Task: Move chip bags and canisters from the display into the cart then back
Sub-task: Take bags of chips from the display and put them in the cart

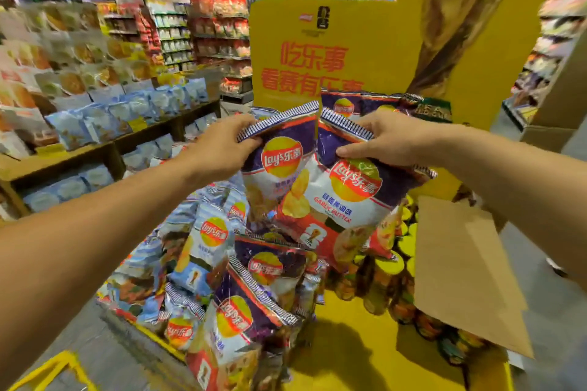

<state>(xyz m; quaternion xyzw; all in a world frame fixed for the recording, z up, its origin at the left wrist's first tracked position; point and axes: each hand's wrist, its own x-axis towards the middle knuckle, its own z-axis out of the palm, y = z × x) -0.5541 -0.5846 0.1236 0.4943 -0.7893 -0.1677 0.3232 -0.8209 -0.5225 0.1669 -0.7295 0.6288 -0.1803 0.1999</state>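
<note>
My left hand (222, 149) grips the top edge of a purple chip bag (279, 168). My right hand (384, 140) grips the top of a second purple garlic-butter chip bag (355, 200). Both bags hang side by side in the air over the yellow display (349, 352). Below them lie more purple bags (254, 305) and light blue bags (209, 241) heaped on the display. Canisters (403, 263) with yellow lids stand packed at the right of the display, partly hidden by cardboard. No cart is in view.
A tall yellow sign board (333, 51) rises behind the display. A brown cardboard flap (460, 267) leans over the canisters. Wooden shelves (95, 149) with blue bags run along the left. Grey floor (95, 343) lies at lower left, with store racks (216, 38) beyond.
</note>
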